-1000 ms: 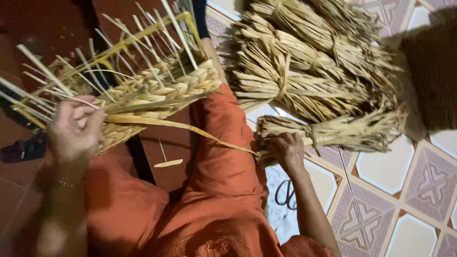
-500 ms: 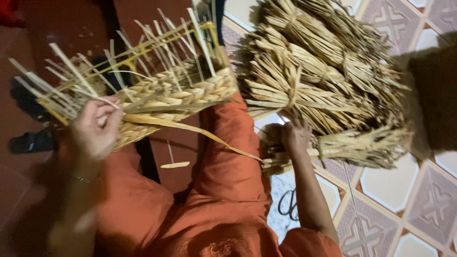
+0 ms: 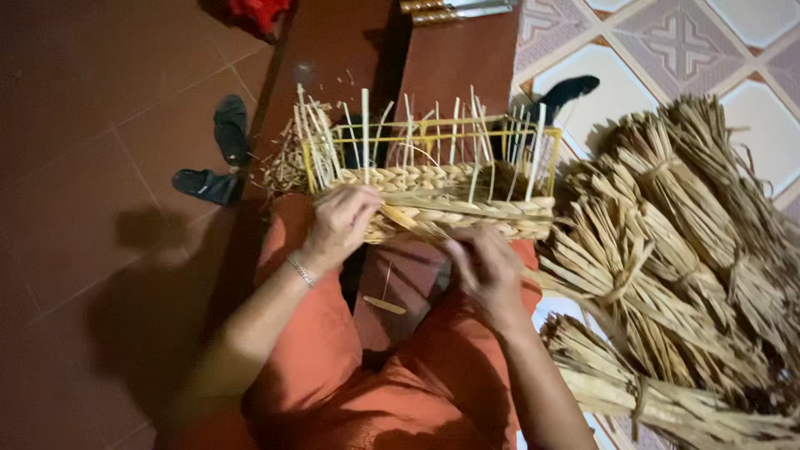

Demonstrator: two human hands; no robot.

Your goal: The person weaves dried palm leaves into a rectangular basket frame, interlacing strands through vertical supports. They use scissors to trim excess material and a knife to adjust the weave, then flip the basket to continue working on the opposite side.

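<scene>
Sitting on the floor with a half-woven basket (image 3: 433,196) propped on the lap, the person works at the near wall of it. The basket's long axis runs left to right across the knees, its yellow wire frame (image 3: 433,133) standing above the plaited rows with pale upright stakes poking through.

The left hand (image 3: 342,223) lies on the woven band just left of centre, fingers curled over the rim and pressing the weave — clenched on the basket rather than slack. The right hand (image 3: 487,268) sits a little lower and to the right, just under the bottom row, its fingers pinched around a flat straw strand (image 3: 417,223) that slants up and leftward into the weave. So the strand's free end lies between the two hands, nearer the right one, and the weave it feeds sits directly above those fingers.

There is no surface here — the lap in orange cloth (image 3: 333,367) carries everything. To the right, well within arm's reach, tied bundles of dried straw (image 3: 667,275) pile up on patterned tiles (image 3: 667,42). To the left the floor is dark red tile (image 3: 100,208), with a pair of dark sandals (image 3: 218,154) lying beyond the basket's left end.
</scene>
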